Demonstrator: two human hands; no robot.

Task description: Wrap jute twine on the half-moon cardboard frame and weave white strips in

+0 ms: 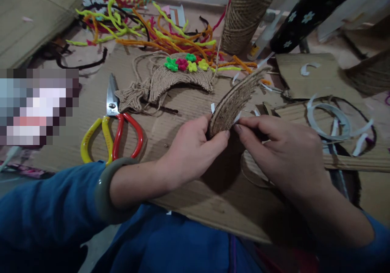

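Observation:
My left hand (198, 147) grips a curved, twine-covered crescent (234, 98), held tilted on edge above the cardboard. My right hand (280, 155) is closed in a pinch at the crescent's lower right side, where a small white strip (237, 116) shows by the fingertips. Behind the hands lies another twine crescent (183, 80) topped with several coloured fuzzy flowers (182, 64). A twine-wrapped star (131, 97) rests at its left end. Scissors (112, 114) with one yellow and one red handle lie left of my left hand, touching the star.
A cardboard sheet (76, 131) covers the work surface. Colourful pipe cleaners (146, 31) are heaped at the back, near a tall twine spool (246, 13). To the right are a white tape roll (329, 120) and paper scraps. A blurred-out bright object (36, 110) lies at left.

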